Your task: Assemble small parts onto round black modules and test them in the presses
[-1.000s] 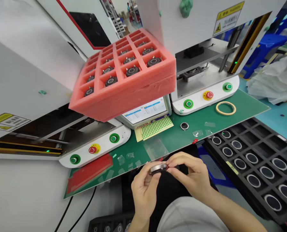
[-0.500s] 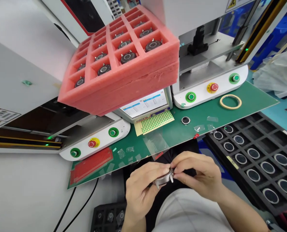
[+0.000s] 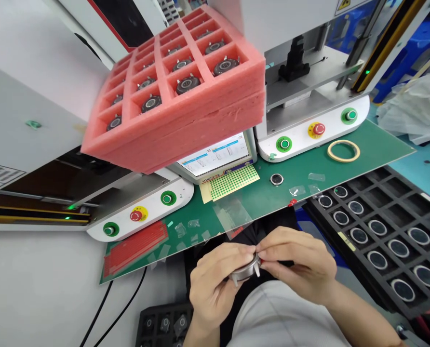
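A round metal watch case with pointed lugs is held over the lap, below the green mat's front edge. My left hand grips its left side, fingers over the top and thumb beneath. My right hand is closed at the case's right edge, thumb and fingertips pinched together there. Whether a small part sits between those right fingertips is hidden. A small round dial-like piece lies on the green mat.
A pink foam tray of round parts stands above a screen. Right lies a black tray of round glass pieces; lower left, another black tray. A tape ring and green dot stickers lie on the mat.
The right hand's fingers have shifted slightly at the case edge, and its back has turned a little. The camera view has moved slightly. The left hand keeps its hold.
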`<state>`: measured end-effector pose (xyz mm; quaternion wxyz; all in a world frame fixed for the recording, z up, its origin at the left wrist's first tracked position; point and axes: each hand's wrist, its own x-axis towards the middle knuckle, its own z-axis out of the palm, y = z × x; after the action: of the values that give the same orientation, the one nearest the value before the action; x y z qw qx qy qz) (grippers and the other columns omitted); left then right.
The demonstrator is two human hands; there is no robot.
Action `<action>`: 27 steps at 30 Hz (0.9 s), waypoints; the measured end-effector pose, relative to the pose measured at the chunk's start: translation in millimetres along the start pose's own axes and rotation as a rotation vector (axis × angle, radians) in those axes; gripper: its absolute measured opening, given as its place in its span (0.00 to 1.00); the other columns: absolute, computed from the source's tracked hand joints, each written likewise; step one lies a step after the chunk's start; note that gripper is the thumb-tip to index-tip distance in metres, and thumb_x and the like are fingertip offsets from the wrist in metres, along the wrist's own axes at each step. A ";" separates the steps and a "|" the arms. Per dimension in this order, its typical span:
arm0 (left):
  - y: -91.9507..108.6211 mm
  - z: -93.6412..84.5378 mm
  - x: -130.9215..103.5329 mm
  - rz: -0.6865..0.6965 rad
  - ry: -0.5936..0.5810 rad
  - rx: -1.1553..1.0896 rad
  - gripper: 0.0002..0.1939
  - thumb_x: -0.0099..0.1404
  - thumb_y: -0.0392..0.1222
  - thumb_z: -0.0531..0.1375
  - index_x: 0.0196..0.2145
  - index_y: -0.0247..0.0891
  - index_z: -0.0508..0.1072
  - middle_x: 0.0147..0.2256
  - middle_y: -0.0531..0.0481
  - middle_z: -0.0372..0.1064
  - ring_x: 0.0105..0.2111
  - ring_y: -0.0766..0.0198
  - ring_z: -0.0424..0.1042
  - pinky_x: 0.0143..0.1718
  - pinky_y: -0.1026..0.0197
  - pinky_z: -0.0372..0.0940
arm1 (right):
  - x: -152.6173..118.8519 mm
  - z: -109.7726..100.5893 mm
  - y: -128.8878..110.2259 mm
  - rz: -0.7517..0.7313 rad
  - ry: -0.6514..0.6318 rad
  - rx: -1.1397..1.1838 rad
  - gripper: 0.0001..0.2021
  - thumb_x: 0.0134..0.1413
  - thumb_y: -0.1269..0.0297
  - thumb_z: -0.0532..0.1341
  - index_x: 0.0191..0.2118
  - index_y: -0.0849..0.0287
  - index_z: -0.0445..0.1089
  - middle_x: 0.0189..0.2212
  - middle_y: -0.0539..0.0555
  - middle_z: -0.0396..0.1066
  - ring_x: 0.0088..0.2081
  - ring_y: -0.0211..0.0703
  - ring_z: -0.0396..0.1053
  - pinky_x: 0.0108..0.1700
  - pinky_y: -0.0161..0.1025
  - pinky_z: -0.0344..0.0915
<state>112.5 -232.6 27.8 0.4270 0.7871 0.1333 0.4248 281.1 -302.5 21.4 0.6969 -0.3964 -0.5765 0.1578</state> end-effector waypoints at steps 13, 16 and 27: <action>0.0 4.5 -5.4 -0.024 0.073 -0.005 0.13 0.68 0.35 0.61 0.50 0.38 0.75 0.41 0.45 0.78 0.40 0.62 0.77 0.40 0.62 0.72 | -0.6 1.7 -14.2 -0.095 0.009 -0.230 0.07 0.50 0.83 0.64 0.36 0.68 0.74 0.32 0.60 0.79 0.33 0.41 0.76 0.34 0.36 0.75; 1.4 7.0 -7.4 -0.027 0.107 0.062 0.12 0.68 0.36 0.61 0.48 0.38 0.76 0.40 0.44 0.78 0.40 0.60 0.77 0.39 0.60 0.73 | -1.4 4.9 -13.4 -0.103 0.020 -0.285 0.07 0.51 0.82 0.64 0.36 0.67 0.74 0.31 0.60 0.78 0.33 0.41 0.76 0.33 0.36 0.75; -8.0 14.6 -5.6 -0.450 0.613 0.201 0.06 0.66 0.38 0.62 0.41 0.38 0.78 0.37 0.50 0.78 0.35 0.64 0.79 0.40 0.65 0.75 | -12.7 18.8 -14.0 0.133 -0.121 -0.005 0.05 0.54 0.77 0.64 0.37 0.62 0.71 0.28 0.55 0.76 0.30 0.38 0.74 0.31 0.33 0.71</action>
<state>121.7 -239.2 14.4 0.3706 0.6127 0.4648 0.5208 256.7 -313.0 23.5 0.6477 -0.4253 -0.5903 0.2260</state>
